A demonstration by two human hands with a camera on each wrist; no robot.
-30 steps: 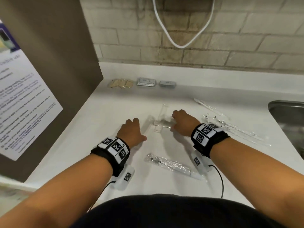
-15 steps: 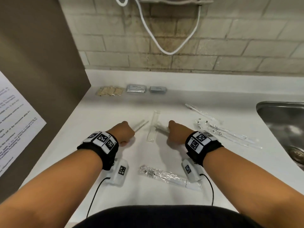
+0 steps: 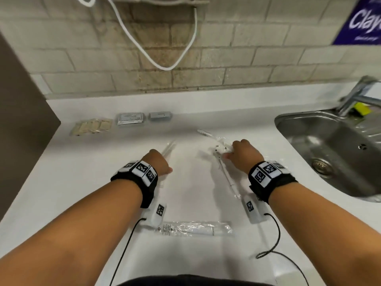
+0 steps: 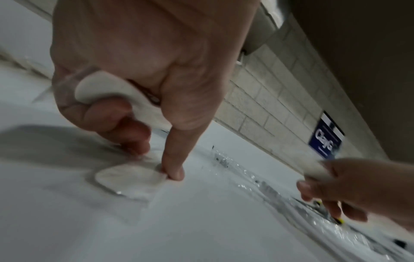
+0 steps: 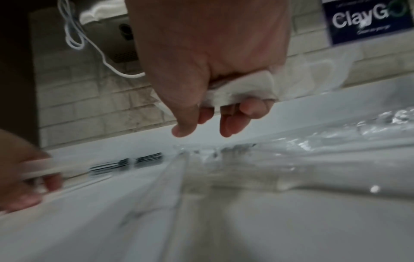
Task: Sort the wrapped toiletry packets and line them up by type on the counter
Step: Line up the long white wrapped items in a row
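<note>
The left hand (image 3: 158, 162) holds a white packet (image 4: 107, 92) in curled fingers, its index finger pressing another clear packet (image 4: 130, 179) to the bench (image 3: 82, 182). At 3 o'clock, the right hand (image 3: 244, 155) grips a white packet (image 5: 241, 88) above a pile (image 5: 302, 156) of clear wrappers; sorted packets (image 3: 129, 118) sit at 12 o'clock.

Looks like a shared washroom or pantry. White desk (image 3: 86, 182) set against a wall of pale bricks (image 3: 237, 58). Metal sink (image 3: 334, 153) with a tap (image 3: 358, 93) on the right. Blue sign (image 3: 362, 21) stuck on the wall. White cord (image 3: 156, 58) hanging from a box up high.
</note>
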